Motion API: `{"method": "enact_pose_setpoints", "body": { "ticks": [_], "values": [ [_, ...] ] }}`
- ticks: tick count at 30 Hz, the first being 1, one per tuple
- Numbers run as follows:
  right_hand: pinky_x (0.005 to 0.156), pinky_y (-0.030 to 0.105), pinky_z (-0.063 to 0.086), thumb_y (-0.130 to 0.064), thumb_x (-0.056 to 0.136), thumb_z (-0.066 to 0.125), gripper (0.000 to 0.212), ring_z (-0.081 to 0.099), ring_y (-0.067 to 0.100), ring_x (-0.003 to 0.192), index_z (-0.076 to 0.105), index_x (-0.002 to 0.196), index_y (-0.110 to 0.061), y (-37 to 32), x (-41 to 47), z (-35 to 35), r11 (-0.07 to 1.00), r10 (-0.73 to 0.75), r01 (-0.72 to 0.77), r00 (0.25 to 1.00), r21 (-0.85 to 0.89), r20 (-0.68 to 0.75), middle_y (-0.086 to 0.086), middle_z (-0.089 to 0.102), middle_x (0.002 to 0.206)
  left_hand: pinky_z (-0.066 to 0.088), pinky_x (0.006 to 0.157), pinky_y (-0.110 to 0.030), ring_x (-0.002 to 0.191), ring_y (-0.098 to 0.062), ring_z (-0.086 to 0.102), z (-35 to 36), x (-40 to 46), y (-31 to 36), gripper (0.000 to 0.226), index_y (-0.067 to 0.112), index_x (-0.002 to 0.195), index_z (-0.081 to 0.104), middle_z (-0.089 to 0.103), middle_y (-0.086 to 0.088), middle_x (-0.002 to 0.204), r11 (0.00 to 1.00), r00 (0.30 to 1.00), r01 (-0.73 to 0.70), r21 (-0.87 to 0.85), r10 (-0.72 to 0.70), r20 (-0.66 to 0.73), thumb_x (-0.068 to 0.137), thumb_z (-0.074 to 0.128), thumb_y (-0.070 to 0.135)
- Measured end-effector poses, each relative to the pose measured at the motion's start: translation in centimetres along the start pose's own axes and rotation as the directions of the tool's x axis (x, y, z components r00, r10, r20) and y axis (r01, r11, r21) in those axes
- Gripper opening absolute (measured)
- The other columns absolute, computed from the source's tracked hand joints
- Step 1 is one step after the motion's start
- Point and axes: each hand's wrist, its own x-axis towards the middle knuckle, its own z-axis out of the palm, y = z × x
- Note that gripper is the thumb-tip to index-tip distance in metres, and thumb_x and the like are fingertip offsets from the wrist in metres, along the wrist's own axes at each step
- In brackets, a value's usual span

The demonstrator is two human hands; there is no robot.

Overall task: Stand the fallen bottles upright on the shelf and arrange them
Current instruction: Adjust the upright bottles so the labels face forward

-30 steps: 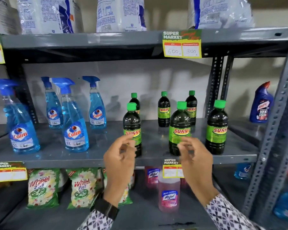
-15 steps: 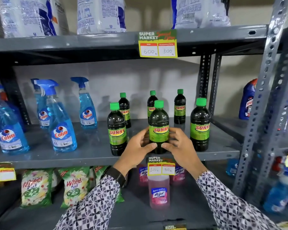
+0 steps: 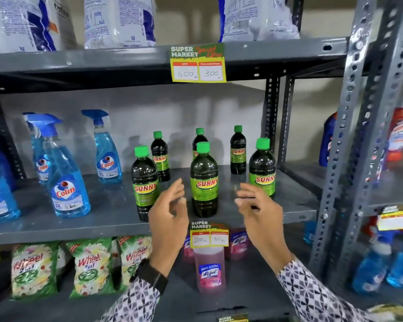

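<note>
Six dark SUNNY bottles stood upright on the grey metal shelf point(image 3: 103, 219), three along the front edge and three behind, none lying down that I could see. The front middle bottle point(image 3: 204, 182) stood between the two hands and touched neither: the left hand point(image 3: 170, 210) hung open just beside its left flank, fingers loosely curled, and the right hand point(image 3: 258, 205) hung open a little further off on its right, gripping nothing. The front left bottle point(image 3: 144, 182) stood partly behind the left hand, the front right bottle point(image 3: 262, 169) just behind the right. The likeliest slip, in my judgement, was a knuckle or the patterned sleeve point(image 3: 312, 293) clipping one of these tall, narrow bottles and toppling it off the front edge.
</note>
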Motion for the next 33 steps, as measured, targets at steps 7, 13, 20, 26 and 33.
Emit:
{"method": "enact_pose_setpoints", "body": {
  "ticks": [7, 13, 20, 26, 33],
  "values": [
    [0.1, 0.031, 0.054, -0.004, 0.092, 0.08, 0.058, 0.068, 0.018, 0.112, 0.057, 0.143, -0.014, 3.6, 3.0, -6.9, 0.991, 0.128, -0.129, 0.99, -0.021, -0.057, 0.0, 0.065, 0.129, 0.051, 0.098, -0.013, 0.119, 0.005, 0.061, 7.9, -1.5, 4.3, 0.05, 0.025, 0.148, 0.05, 0.064, 0.008, 0.138, 1.0, 0.905, 0.022, 0.02, -0.029, 0.424, 0.099, 0.058, 0.019],
    [0.11, 0.038, 0.054, -0.002, 0.088, 0.083, 0.068, 0.064, 0.023, 0.131, 0.054, 0.148, -0.012, 5.5, 5.5, -8.1, 0.982, 0.174, -0.186, 0.962, 0.041, 0.21, 0.007, 0.065, 0.144, 0.045, 0.114, -0.034, 0.128, 0.001, 0.057, 13.0, 1.7, 2.9, 0.067, 0.025, 0.157, 0.032, 0.057, 0.006, 0.146, 0.983, 0.798, 0.181, -0.03, -0.129, 0.588, 0.097, 0.062, 0.018],
    [0.101, 0.045, 0.061, 0.0, 0.086, 0.083, 0.058, 0.075, 0.018, 0.109, 0.061, 0.137, -0.018, 6.1, 6.2, -8.6, 0.984, 0.153, -0.169, 0.967, 0.062, 0.202, 0.004, 0.073, 0.128, 0.051, 0.102, -0.02, 0.124, -0.002, 0.061, 13.9, 1.7, 2.0, 0.075, 0.025, 0.157, 0.033, 0.061, 0.007, 0.141, 0.981, 0.805, 0.185, -0.06, -0.117, 0.582, 0.093, 0.07, 0.015],
    [0.103, 0.041, 0.06, 0.001, 0.088, 0.081, 0.057, 0.073, 0.013, 0.113, 0.06, 0.133, -0.027, 6.5, 6.3, -8.9, 0.991, 0.112, -0.126, 0.971, 0.054, 0.212, -0.003, 0.072, 0.127, 0.049, 0.105, -0.023, 0.13, -0.004, 0.058, 14.2, 1.6, 1.5, 0.087, 0.026, 0.158, 0.029, 0.058, 0.014, 0.143, 0.982, 0.797, 0.184, -0.047, -0.121, 0.592, 0.087, 0.076, 0.012],
    [0.106, 0.042, 0.058, 0.001, 0.086, 0.083, 0.064, 0.072, 0.017, 0.118, 0.058, 0.142, -0.018, 6.5, 6.1, -8.9, 0.99, 0.117, -0.132, 0.967, 0.053, 0.226, -0.001, 0.071, 0.132, 0.05, 0.105, -0.023, 0.125, -0.002, 0.061, 14.3, 1.4, 1.7, 0.088, 0.023, 0.158, 0.029, 0.06, 0.021, 0.133, 0.983, 0.801, 0.185, -0.014, -0.143, 0.581, 0.085, 0.078, 0.01]
  ]
}}
